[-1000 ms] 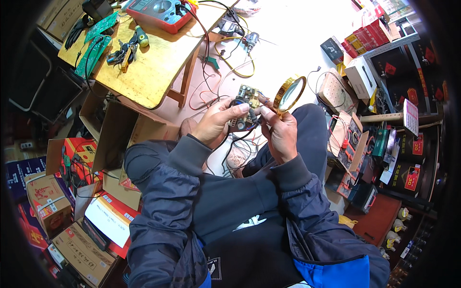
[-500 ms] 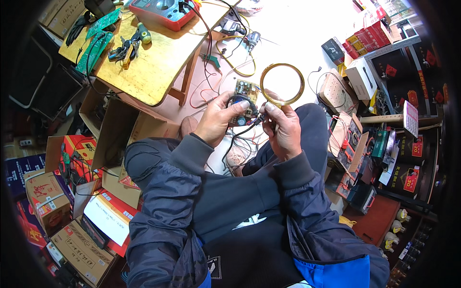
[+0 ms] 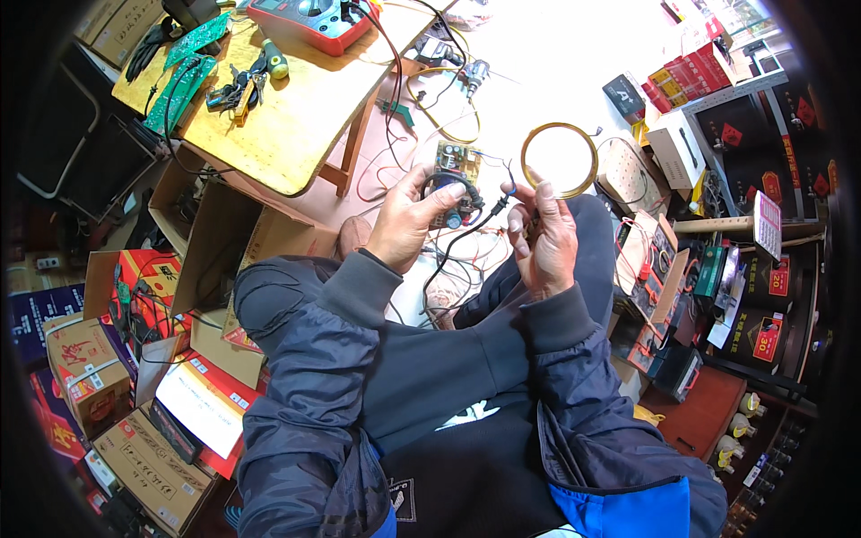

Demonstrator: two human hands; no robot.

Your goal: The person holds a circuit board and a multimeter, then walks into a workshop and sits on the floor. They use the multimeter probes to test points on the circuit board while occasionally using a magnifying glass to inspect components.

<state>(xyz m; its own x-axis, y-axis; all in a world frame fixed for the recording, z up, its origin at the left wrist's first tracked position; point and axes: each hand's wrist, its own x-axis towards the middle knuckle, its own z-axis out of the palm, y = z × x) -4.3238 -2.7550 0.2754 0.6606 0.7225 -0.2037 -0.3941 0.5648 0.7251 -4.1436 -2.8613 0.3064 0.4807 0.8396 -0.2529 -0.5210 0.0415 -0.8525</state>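
Observation:
My left hand (image 3: 408, 215) grips a small circuit board (image 3: 459, 161) with tall components, its thumb pressed over a looped black cable. A thin gold-coloured ring (image 3: 523, 154) stands upright at the fingertips of my right hand (image 3: 545, 238), which pinch its lower edge. Its exact kind I cannot make out. Between my hands a black power cord (image 3: 466, 237) slants up toward thin wire ends beside the right fingers, and its lower part drops between my legs.
A yellow-topped table (image 3: 260, 148) at the far left holds a red multimeter (image 3: 327, 31), green circuit boards (image 3: 179, 94) and a screwdriver (image 3: 274, 58). Cardboard boxes (image 3: 148, 466) crowd the left. Shelves with batteries (image 3: 762, 336) line the right. Loose wires lie on the floor.
My right hand and the gold-coloured ring have moved right, away from the circuit board. The black cord's upper end now shows between my hands. My left hand has hardly moved.

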